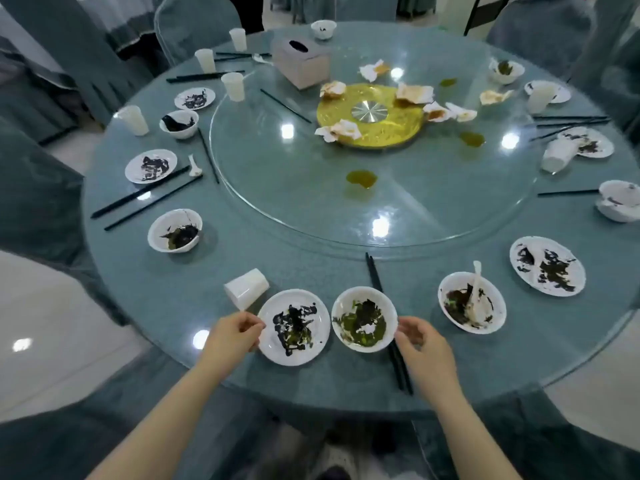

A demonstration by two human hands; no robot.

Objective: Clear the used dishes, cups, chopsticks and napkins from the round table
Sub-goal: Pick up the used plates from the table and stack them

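Observation:
Near the round table's (242, 362) front edge lies a white plate (313, 348) smeared with dark sauce. My left hand (235, 332) pinches its left rim. Just to its right stands a white bowl (343, 308) with green and dark leftovers, and my right hand (420, 337) grips its right rim with curled fingers. A pair of black chopsticks (375, 275) runs under the bowl's right side and past my right hand. A plastic cup (246, 288) lies tipped over, left of the plate.
Several more dirty plates, bowls, cups and chopsticks ring the table. A bowl with a spoon (471, 301) stands to the right. Crumpled napkins (341, 130) lie on the glass turntable (277, 188) round its gold hub, beside a tissue box (301, 62). Covered chairs surround the table.

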